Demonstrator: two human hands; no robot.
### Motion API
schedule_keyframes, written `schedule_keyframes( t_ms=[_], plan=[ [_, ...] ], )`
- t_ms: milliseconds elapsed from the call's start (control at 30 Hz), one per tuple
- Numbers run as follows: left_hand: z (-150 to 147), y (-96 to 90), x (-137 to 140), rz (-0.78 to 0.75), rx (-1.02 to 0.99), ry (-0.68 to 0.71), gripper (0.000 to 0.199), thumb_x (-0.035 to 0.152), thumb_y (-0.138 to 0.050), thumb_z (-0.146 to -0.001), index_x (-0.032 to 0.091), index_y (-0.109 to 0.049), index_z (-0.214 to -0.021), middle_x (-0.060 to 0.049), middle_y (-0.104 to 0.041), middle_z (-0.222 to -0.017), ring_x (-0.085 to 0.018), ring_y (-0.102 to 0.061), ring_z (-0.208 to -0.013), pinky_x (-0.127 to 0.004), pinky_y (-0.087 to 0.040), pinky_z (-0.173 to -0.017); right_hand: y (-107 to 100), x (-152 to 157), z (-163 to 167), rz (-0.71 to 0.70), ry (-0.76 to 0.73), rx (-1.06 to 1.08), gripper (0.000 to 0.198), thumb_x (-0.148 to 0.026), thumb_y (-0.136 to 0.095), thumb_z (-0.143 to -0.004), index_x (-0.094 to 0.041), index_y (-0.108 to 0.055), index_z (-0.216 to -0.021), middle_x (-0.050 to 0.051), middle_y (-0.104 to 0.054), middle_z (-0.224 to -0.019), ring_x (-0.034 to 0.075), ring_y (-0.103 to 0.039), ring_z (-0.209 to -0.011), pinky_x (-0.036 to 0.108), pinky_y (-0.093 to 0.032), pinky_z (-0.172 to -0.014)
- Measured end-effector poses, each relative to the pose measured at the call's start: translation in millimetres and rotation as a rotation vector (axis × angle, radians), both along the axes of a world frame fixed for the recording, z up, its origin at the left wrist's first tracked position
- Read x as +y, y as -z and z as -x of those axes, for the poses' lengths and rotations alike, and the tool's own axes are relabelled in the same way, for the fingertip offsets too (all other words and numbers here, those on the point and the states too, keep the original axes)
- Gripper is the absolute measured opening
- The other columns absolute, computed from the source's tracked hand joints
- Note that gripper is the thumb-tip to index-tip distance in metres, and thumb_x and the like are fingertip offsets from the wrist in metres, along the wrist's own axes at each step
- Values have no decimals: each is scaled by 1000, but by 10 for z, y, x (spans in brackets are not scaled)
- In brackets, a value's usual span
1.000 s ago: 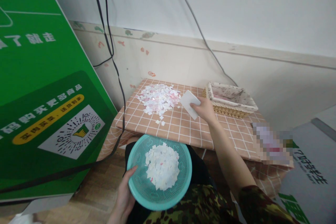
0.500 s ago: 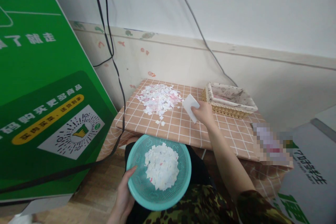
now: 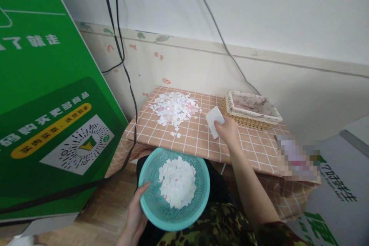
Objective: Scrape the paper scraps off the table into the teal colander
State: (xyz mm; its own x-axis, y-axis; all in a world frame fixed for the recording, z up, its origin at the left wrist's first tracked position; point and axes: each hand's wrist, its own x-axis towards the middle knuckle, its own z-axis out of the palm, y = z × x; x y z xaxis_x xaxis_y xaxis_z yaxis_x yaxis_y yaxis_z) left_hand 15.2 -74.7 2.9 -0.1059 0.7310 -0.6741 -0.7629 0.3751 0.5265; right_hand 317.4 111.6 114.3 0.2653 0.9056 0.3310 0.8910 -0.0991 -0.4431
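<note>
Pinching a white card, the right hand is beyond the teal basket gripped by the left hand.

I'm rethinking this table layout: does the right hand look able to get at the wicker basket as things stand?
Probably yes: the right hand is close beside the wicker basket, with nothing visible blocking the way, though the flat white piece it holds could hamper grasping.
</note>
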Motion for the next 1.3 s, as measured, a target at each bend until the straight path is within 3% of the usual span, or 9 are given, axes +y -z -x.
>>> schedule_keyframes(
  t_ms=[233,467,733,1000,1067,1200,1300],
  plan=[
    [-2,-22,5,-11,0,-4,21,19,-67,-72,10,-73,-91,-12,-76,-89,-33,-67,-96,-45,-52,-89,43,-22,169,-37,-43,90,27,-31,-49,-76,-14,-68,-83,11,-69,-76,22,-61,-70,28,-39,-62],
    [32,-76,-3,-12,18,-31,20,17,-65,-74,11,-72,-91,-10,-76,-88,-30,-69,-93,-44,-52,-88,68,14,68,-24,26,67,26,-34,-51,-75,-14,-68,-80,10,-68,-74,23,-61,-70,28,-38,-60],
    [91,-112,-7,-12,50,-49,20,16,-65,-72,10,-72,-91,-10,-76,-82,-30,-70,-87,-44,-53,-86,-72,42,291,41,-198,-131,22,-29,-49,-79,-16,-67,-81,9,-68,-74,21,-59,-66,28,-34,-59],
    [116,-121,20,-21,58,-63,23,17,-63,-74,9,-70,-95,-13,-75,-91,-29,-70,-88,-44,-53,-86,-122,-279,397,68,-613,-22,19,-25,-48,-85,-19,-65,-82,2,-65,-69,14,-54,-60,24,-32,-57],
    [120,-128,19,-25,51,-61,23,17,-63,-74,9,-71,-95,-12,-75,-90,-29,-70,-88,-44,-53,-86,-150,-245,381,54,-603,-25,18,-25,-50,-84,-18,-67,-83,3,-67,-72,14,-56,-62,24,-33,-58],
    [132,-136,7,-32,40,-62,24,18,-64,-74,9,-71,-95,-12,-76,-88,-30,-70,-89,-43,-53,-87,-182,-79,318,7,-439,-100,21,-28,-52,-82,-19,-70,-91,5,-69,-75,17,-59,-65,25,-33,-59],
    [135,-125,6,-24,40,-63,24,18,-64,-74,8,-71,-95,-13,-76,-87,-31,-69,-90,-44,-52,-87,-183,12,316,28,-444,-158,22,-28,-51,-83,-20,-70,-92,5,-70,-75,18,-60,-66,25,-33,-59]
  ],
)
